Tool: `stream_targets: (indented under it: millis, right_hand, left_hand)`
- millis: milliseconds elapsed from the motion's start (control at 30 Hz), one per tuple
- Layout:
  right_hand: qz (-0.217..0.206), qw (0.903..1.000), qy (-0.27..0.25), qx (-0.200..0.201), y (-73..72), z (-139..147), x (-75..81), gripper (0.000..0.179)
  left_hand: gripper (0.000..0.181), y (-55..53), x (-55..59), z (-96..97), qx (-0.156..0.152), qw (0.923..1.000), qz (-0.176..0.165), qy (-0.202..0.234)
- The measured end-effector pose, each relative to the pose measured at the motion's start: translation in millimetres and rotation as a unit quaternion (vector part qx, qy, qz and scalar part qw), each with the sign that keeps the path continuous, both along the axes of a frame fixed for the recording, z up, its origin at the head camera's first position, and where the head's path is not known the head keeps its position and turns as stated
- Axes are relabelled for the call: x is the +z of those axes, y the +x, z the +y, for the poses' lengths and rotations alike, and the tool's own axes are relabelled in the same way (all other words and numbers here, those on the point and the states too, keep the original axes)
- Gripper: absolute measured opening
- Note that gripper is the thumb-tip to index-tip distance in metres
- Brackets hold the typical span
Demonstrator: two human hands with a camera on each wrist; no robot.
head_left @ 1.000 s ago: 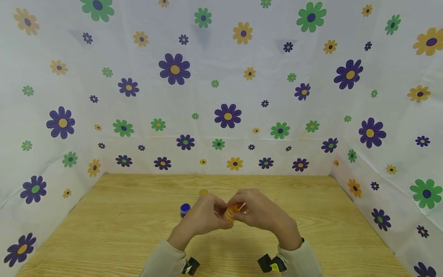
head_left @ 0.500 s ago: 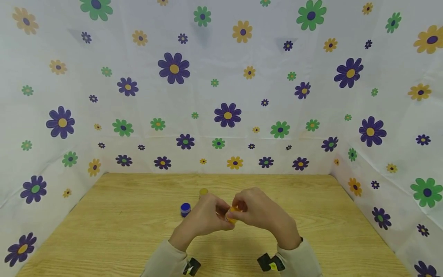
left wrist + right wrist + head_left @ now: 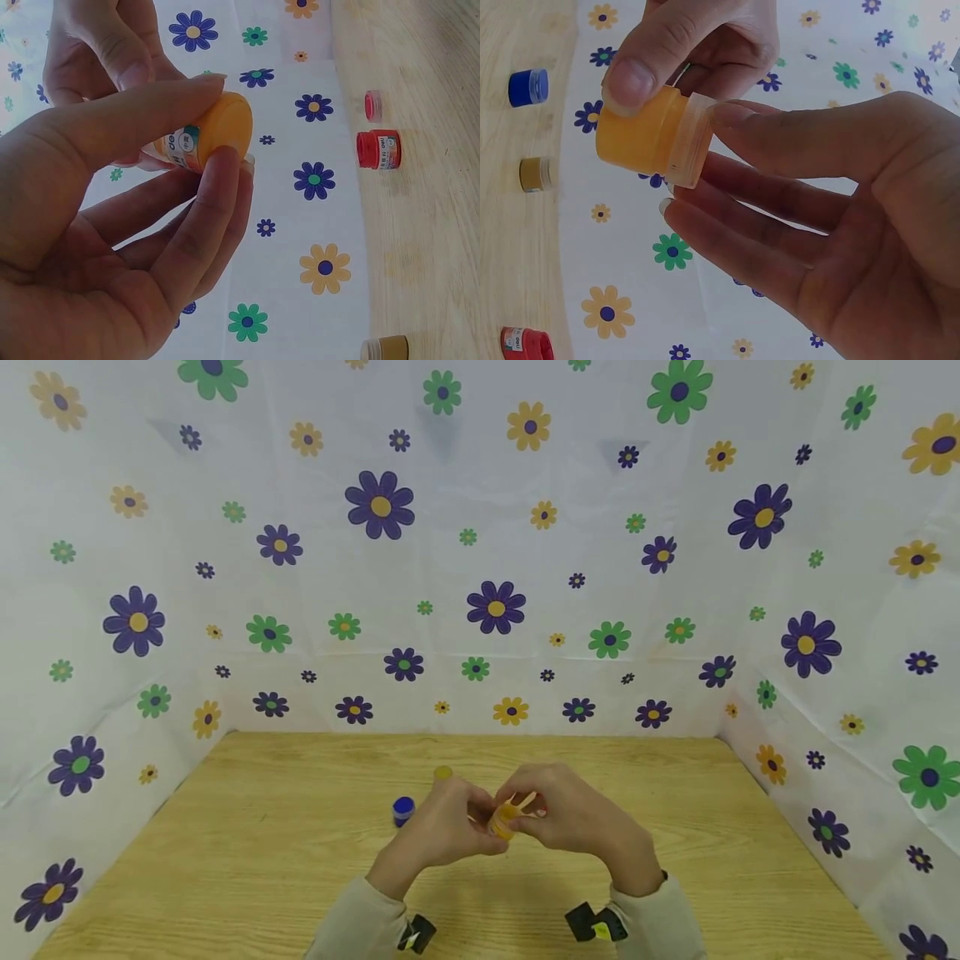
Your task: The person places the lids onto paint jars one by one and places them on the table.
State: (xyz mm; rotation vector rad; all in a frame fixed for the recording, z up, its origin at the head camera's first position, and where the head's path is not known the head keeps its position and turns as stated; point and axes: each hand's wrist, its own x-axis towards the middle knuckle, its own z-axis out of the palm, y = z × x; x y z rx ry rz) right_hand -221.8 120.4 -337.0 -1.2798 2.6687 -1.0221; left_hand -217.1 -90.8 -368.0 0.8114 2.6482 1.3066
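An orange paint jar (image 3: pixel 504 820) is held up between both hands, above the table. My left hand (image 3: pixel 438 828) grips its orange body, the thumb on one side and fingers on the other, as the left wrist view shows. At the other end sits a translucent lid (image 3: pixel 691 142), which my right hand (image 3: pixel 573 814) pinches between thumb and fingertips. The right hand's other fingers stretch out loosely beneath the lid. The lid appears seated on the jar; whether it is loosened I cannot tell.
On the wooden table (image 3: pixel 300 827) stand a blue paint jar (image 3: pixel 403 811) and an ochre one (image 3: pixel 443 772). The left wrist view also has a red jar (image 3: pixel 381 150), its lid off, with a red-stained lid (image 3: pixel 373 106) beside it. Flowered cloth (image 3: pixel 480 552) walls the table in.
The right hand's fingers were curled closer over the jar half a second ago and are now spread more around its lid. The left hand keeps its grip almost in place.
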Motion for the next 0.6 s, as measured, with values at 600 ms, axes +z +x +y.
stream_targets:
  millis: [600]
  right_hand:
    - [0.0,0.9996,0.024,-0.015,-1.8,-6.4,-4.8,0.011]
  left_hand:
    - [0.02,2.8,-3.4,-0.8,0.004,0.9999,-0.012,0.003]
